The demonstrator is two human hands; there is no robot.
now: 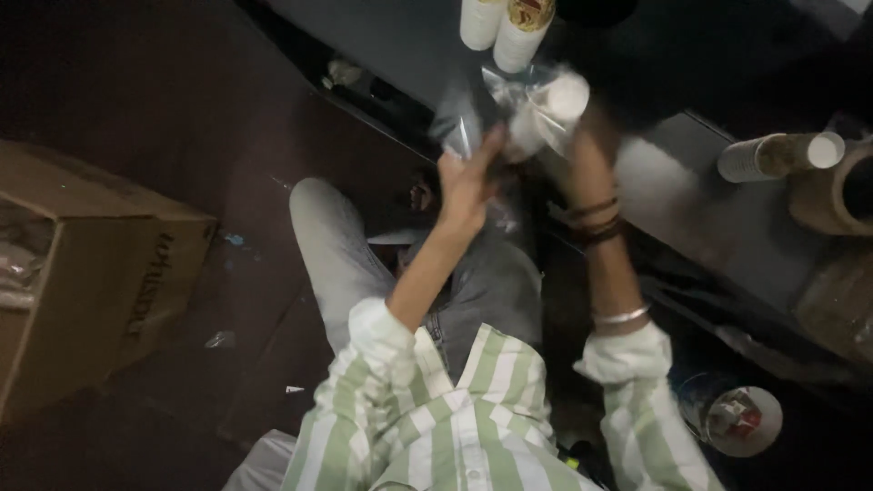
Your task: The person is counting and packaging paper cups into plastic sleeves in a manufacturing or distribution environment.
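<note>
Right hand (582, 114) blurred behind clear plastic wrap (509, 95), cup stacks (505, 23) cut off at top edge

Green-white striped shirt (473, 427), brown box (82, 273), white cups (546, 114), prob. clear wrap (459, 118).

Stack of white paper cups (550, 107) in clear plastic sleeve (473, 114), tilted, open end toward upper right, blurred. Held up betw. both hands, just below dark counter edge; sleeve crinkled, shiny.
</note>
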